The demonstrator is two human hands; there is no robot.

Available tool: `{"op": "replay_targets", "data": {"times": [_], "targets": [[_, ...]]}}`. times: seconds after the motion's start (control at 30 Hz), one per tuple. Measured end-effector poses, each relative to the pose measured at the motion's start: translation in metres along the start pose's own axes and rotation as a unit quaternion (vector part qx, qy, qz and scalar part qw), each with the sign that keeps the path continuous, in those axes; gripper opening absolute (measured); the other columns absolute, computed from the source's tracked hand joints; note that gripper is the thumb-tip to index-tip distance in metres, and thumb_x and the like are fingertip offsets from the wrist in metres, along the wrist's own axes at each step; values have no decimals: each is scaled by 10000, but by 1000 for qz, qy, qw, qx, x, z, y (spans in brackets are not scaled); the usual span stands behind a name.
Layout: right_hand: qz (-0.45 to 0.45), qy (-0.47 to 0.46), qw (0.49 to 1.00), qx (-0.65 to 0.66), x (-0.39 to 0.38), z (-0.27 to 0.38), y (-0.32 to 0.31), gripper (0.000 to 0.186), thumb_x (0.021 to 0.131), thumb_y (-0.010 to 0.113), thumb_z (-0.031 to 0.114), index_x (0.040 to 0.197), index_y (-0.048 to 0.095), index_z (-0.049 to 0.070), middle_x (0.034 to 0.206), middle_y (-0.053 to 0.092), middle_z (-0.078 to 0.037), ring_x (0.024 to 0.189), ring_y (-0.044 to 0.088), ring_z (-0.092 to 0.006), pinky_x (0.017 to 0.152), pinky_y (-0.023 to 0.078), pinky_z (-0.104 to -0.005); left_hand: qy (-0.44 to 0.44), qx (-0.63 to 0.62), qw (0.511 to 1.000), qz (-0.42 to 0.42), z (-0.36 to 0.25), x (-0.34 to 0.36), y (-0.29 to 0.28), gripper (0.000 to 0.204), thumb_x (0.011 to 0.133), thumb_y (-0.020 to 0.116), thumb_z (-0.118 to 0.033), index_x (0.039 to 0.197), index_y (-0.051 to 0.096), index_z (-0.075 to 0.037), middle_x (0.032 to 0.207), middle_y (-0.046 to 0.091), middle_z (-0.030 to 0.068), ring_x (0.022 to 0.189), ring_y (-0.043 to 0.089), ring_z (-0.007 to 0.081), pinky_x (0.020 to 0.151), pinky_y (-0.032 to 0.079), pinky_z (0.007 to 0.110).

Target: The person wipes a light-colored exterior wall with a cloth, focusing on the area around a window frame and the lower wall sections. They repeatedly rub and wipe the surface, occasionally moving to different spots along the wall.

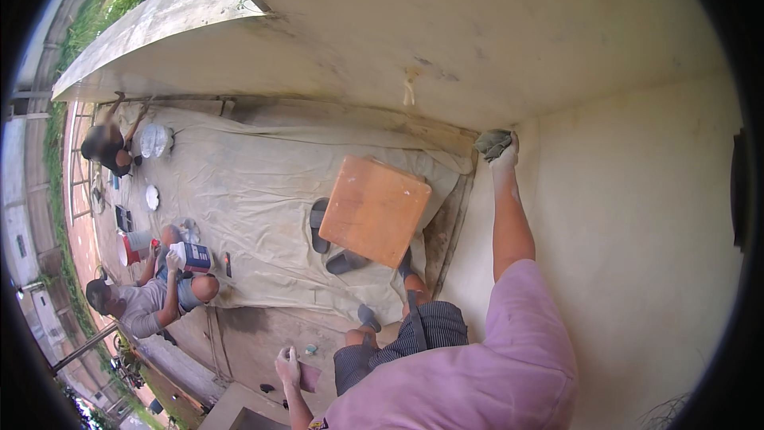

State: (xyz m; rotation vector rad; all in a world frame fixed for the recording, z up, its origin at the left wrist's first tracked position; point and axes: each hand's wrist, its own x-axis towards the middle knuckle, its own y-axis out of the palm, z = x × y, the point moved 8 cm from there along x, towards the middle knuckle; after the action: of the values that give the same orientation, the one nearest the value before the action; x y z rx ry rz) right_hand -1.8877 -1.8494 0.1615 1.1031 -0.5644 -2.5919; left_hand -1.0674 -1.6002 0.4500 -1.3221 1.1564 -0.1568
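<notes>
My right arm stretches up along the pale wall (621, 215). At its end my right hand (504, 159), dusted white, is closed on a crumpled grey-green cloth (493, 143), which is against the wall near the inner corner. Low on the left, my left hand (288, 366) is also whitened and closed on a small flat piece of reddish-brown sandpaper (309, 377), held away from the wall. An orange square stool (376, 211) stands on a pale drop cloth (247, 191), with one of my feet beside its edge.
Dark slippers (318, 224) lie by the stool. A seated co-worker (151, 306) holds a white-and-blue bucket (193, 257), near a red-and-white bucket (134, 248). Farther off, another person (111, 147) crouches by the low wall, near a plastic-wrapped container (156, 141).
</notes>
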Motion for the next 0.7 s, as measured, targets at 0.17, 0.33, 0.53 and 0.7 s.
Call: {"op": "replay_targets", "data": {"times": [0.17, 0.33, 0.53, 0.7], "targets": [[-52, -19, 998, 2, 1, -4, -5, 351, 818, 692, 324, 1052, 587, 84, 969, 649, -73, 849, 640, -261, 749, 545, -422, -26, 17, 999, 20, 17, -5, 12, 347, 898, 584, -297, 1009, 683, 17, 806, 701, 165, 775, 686, 263, 731, 499, 365], [14, 22, 1000, 15, -11, 5, 12, 455, 831, 671, 409, 1179, 558, 139, 1127, 624, -71, 1001, 612, -284, 852, 515, -470, -33, 15, 999, 19, 4, -2, 11, 332, 886, 542, -260, 1000, 686, 17, 780, 687, 176, 742, 672, 266, 711, 490, 370], [21, 66, 993, 100, -76, 9, -6, 623, 828, 695, 454, 1328, 477, 153, 1310, 537, -66, 1173, 531, -293, 980, 438, -503, 34, -128, 989, 71, -87, 53, 45, 325, 812, 477, -138, 1007, 677, 28, 717, 602, 89, 673, 548, 154, 643, 442, 306], [3, 89, 991, 95, -119, -26, -77, 544, 868, 653, 417, 1313, 500, 145, 1316, 554, -79, 1203, 532, -291, 1011, 426, -498, 126, -190, 949, 216, -216, 102, 146, 419, 799, 618, -21, 1215, 565, -10, 820, 599, 30, 725, 542, 89, 634, 435, 229]]}}
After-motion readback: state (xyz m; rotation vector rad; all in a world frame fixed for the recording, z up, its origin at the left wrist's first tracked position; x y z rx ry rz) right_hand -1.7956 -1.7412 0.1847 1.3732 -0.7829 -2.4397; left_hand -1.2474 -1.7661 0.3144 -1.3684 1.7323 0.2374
